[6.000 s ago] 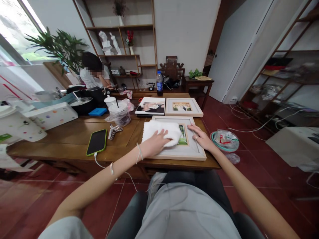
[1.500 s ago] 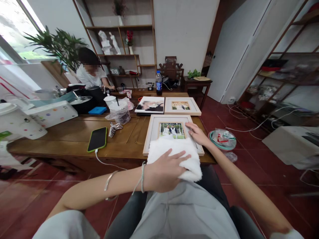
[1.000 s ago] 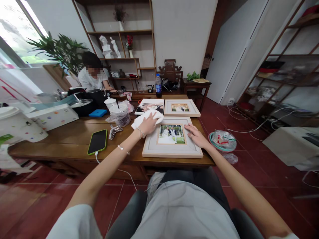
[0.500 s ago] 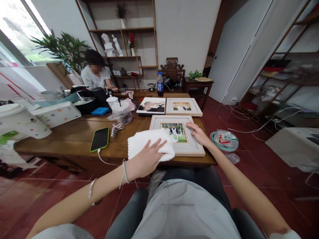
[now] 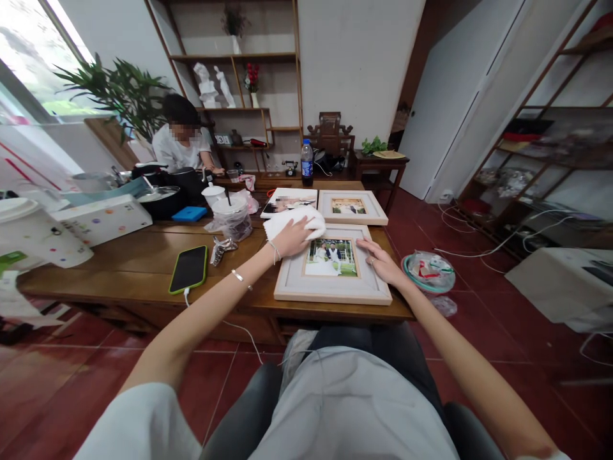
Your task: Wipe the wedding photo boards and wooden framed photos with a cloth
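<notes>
A pale wooden picture frame (image 5: 330,291) with a photo of two people lies flat on the wooden table (image 5: 138,255) in front of me. My left hand (image 5: 290,239) presses a white cloth (image 5: 293,219) against the frame's far left corner, fingers closed on the cloth. My right hand (image 5: 380,260) rests flat on the frame's right border with fingers stretched out, holding nothing.
Behind the near frame lie a second frame (image 5: 352,207) and a photo book (image 5: 287,200). A green-cased phone (image 5: 188,268) on a cable, a plastic cup (image 5: 231,217), a blue-labelled bottle (image 5: 307,163) and white boxes (image 5: 98,218) share the table. Another person (image 5: 182,140) sits at its far end.
My left hand has swept the cloth from the frame's near left edge up to its far left corner. The right hand has stayed on the right border.
</notes>
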The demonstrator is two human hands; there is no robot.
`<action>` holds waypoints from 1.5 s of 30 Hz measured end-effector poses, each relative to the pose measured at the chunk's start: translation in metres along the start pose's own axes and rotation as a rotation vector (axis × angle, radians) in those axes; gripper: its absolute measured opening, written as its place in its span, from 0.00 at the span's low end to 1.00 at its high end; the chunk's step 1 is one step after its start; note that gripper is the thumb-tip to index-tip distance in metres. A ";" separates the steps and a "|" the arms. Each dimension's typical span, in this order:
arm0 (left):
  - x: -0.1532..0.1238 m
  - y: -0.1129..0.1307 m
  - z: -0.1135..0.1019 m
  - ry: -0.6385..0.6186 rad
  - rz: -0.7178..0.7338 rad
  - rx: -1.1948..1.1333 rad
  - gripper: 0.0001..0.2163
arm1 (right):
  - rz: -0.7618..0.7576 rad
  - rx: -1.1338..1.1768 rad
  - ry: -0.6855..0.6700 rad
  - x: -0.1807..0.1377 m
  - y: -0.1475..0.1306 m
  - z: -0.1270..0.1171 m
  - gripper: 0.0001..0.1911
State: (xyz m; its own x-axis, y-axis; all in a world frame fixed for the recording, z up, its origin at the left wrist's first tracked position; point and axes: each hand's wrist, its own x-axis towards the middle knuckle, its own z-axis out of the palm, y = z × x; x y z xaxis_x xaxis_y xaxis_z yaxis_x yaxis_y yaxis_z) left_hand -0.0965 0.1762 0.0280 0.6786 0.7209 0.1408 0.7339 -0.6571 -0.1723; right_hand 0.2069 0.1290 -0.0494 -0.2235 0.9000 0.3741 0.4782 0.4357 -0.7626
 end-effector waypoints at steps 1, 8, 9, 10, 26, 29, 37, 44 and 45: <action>0.000 0.000 0.001 -0.010 0.018 0.007 0.18 | 0.005 -0.004 0.000 0.000 0.000 0.000 0.33; -0.061 0.045 -0.020 -0.136 0.117 -0.025 0.18 | 0.031 -0.014 0.031 0.000 -0.001 0.003 0.33; -0.075 0.055 -0.025 -0.152 0.137 -0.032 0.17 | 0.025 -0.016 0.034 0.000 -0.001 0.003 0.33; -0.088 0.064 -0.031 -0.152 0.157 -0.037 0.17 | 0.020 -0.021 0.036 -0.001 -0.001 0.003 0.32; -0.057 0.054 -0.021 -0.153 0.054 -0.032 0.17 | -0.118 -0.179 -0.060 -0.002 -0.003 -0.002 0.26; -0.021 0.027 -0.010 -0.050 -0.038 -0.055 0.19 | -0.122 -0.171 -0.067 -0.002 -0.001 -0.002 0.27; 0.001 0.014 -0.005 -0.056 -0.027 -0.037 0.17 | -0.033 -0.091 -0.019 -0.003 -0.004 0.000 0.29; -0.076 0.064 -0.033 -0.175 0.153 -0.058 0.16 | 0.022 -0.022 0.017 0.001 -0.006 0.002 0.32; -0.088 0.069 -0.038 -0.187 0.169 -0.071 0.16 | 0.028 -0.014 0.020 0.002 -0.006 0.002 0.32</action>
State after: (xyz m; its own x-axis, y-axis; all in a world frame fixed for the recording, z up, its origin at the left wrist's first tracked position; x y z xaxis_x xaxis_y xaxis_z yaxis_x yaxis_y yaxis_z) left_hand -0.1045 0.0591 0.0405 0.7791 0.6232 -0.0677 0.6152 -0.7809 -0.1082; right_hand 0.2024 0.1283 -0.0452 -0.1927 0.9114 0.3636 0.4962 0.4102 -0.7652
